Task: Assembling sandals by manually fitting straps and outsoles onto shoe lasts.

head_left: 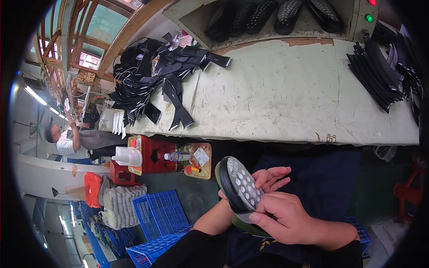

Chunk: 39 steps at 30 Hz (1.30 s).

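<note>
I hold a slipper (243,183) tilted up in front of my lap. Its grey footbed carries rows of pale round dots, and a black rim runs round it. Dark green material shows along its edge and underside. My left hand (271,177) supports it from behind, fingers coming out past its right side; the palm is hidden. At the lower end my right hand (286,216) pinches a grey strip across the slipper, thumb on the near side.
Ahead stands a pale worktable (277,89) with heaps of black straps (152,76) at left and stacked black pieces (375,76) at right. A metal box (353,33) at the back holds several dark slippers. Left of me are a red stool (156,154) and blue crates (158,214). A person (73,140) stands far left.
</note>
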### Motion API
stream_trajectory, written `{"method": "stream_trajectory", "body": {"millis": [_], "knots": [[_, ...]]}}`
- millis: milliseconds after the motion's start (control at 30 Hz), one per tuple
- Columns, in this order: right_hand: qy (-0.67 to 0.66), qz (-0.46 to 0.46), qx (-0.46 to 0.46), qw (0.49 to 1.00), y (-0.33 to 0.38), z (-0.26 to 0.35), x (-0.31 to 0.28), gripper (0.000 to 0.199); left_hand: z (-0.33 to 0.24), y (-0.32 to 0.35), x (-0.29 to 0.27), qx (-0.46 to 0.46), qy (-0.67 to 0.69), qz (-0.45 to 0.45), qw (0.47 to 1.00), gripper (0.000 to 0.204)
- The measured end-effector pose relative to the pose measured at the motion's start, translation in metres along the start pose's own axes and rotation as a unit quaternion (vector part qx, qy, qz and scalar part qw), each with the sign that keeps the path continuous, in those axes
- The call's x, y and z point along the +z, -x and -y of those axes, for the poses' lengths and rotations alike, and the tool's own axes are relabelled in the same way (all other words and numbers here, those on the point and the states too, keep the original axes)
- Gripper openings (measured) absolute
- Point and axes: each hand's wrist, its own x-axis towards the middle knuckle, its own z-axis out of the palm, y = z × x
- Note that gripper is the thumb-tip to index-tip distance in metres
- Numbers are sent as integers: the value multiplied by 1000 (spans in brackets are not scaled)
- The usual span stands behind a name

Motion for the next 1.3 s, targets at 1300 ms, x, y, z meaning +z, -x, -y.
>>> {"method": "stream_trajectory", "body": {"millis": [1300], "knots": [[-48, -39, 290, 955, 8, -40, -37, 52, 1, -2, 32, 67, 1, 33, 997, 32]]}}
